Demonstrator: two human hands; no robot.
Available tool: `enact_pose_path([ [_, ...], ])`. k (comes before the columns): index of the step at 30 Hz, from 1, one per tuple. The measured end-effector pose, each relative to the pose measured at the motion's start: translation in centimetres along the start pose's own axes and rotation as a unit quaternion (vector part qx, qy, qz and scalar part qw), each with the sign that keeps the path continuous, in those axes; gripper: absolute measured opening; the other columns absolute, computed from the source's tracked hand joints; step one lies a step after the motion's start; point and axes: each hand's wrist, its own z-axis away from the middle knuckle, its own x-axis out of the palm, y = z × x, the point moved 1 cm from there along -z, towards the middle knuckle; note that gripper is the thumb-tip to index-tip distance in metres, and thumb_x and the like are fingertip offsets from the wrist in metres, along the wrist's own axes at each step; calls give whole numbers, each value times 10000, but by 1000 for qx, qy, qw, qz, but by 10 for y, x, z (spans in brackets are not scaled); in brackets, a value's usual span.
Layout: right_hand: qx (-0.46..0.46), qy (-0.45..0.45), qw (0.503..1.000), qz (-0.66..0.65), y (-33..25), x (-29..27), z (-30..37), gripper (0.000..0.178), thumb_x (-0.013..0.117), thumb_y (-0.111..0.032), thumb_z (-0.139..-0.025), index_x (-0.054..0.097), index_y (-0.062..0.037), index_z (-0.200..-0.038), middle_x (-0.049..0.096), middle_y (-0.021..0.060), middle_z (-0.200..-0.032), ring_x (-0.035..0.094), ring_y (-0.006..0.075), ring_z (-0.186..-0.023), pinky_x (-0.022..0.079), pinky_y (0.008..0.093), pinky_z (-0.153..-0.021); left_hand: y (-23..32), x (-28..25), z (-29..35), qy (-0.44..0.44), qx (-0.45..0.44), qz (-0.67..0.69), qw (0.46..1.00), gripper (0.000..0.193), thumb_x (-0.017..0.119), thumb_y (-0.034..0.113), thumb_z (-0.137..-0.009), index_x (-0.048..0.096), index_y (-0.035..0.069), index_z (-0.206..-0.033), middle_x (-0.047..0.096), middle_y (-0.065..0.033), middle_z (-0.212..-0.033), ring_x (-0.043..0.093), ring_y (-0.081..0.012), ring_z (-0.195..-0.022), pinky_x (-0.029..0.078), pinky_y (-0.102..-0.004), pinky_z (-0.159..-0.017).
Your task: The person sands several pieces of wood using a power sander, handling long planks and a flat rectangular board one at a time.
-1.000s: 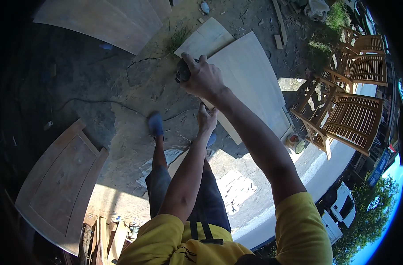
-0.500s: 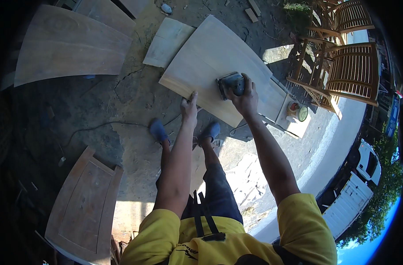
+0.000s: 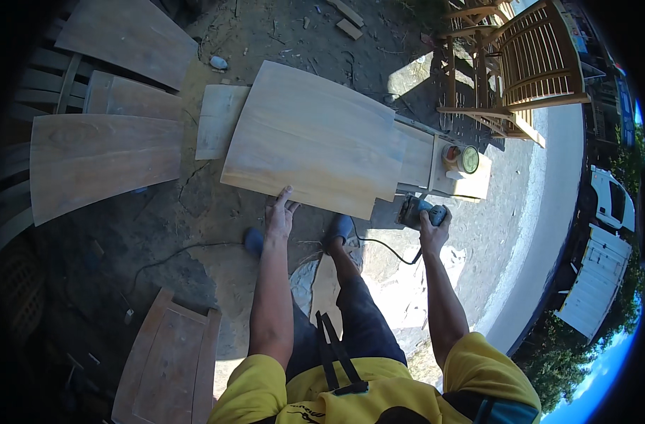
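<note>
A broad, pale wooden panel [image 3: 315, 131] lies flat in front of me, on top of other boards. My left hand [image 3: 279, 218] grips its near edge, one digit on the top face. Off the panel's near right corner, my right hand [image 3: 434, 230] is wrapped round a dark teal power sander [image 3: 411, 210], held clear of the wood. From the sander a black cord [image 3: 386, 245] loops down toward my feet. The panel's underside and part of my left fingers are hidden.
A can [image 3: 469, 160] stands on a board to the right. Slatted wooden chairs [image 3: 538, 56] are at far right. More panels [image 3: 107, 159] lie at left, and a framed panel [image 3: 170, 360] at lower left. A white truck [image 3: 594, 283] stands beyond the road.
The sander has come off the panel's face, moving right and nearer in my right hand. My left hand stays at the near edge; the panel now appears turned and shifted left in view.
</note>
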Motion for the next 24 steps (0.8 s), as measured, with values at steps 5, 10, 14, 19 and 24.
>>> enact_pose_path([
  [5,75,13,997,-30,13,-32,1,726,835,-379,-901,519,-126,-1504,732,268,-1172,740,375,-1070,565,440,-937,-34,21,-4,30,46,88,995,469,793,164,-984,617,64,-1408,689,-79,-1362,662,-230,-1277,550,-437,-1088],
  [10,7,-10,998,-64,-34,-12,-10,691,845,-324,-903,539,-93,-1478,722,221,-1101,723,320,-996,561,436,-919,-42,45,-4,19,85,103,991,433,764,172,-1015,604,45,-1397,676,-98,-1404,710,-240,-1203,598,-421,-1010],
  [14,-46,-33,996,-69,-48,23,-59,757,865,-349,-855,539,-68,-1478,717,248,-1170,724,393,-1041,561,471,-937,-26,51,28,61,-18,-292,954,325,672,258,-1081,683,-17,-1253,748,-146,-1278,754,-255,-1136,636,-438,-936],
  [19,-109,-18,994,-17,-102,91,-93,801,843,-408,-833,527,-62,-1482,667,298,-1258,698,475,-1106,550,540,-959,69,23,29,170,335,-577,725,300,578,246,-1105,704,17,-1252,740,-203,-1239,736,-365,-1107,595,-449,-919],
  [24,-104,-48,993,-11,-181,138,-39,806,822,-370,-838,477,-79,-1505,614,282,-1200,702,523,-1001,582,586,-882,188,40,-64,63,488,-722,486,581,498,263,-1112,375,177,-1673,360,-194,-1706,309,-453,-1576,303,-564,-1271],
])
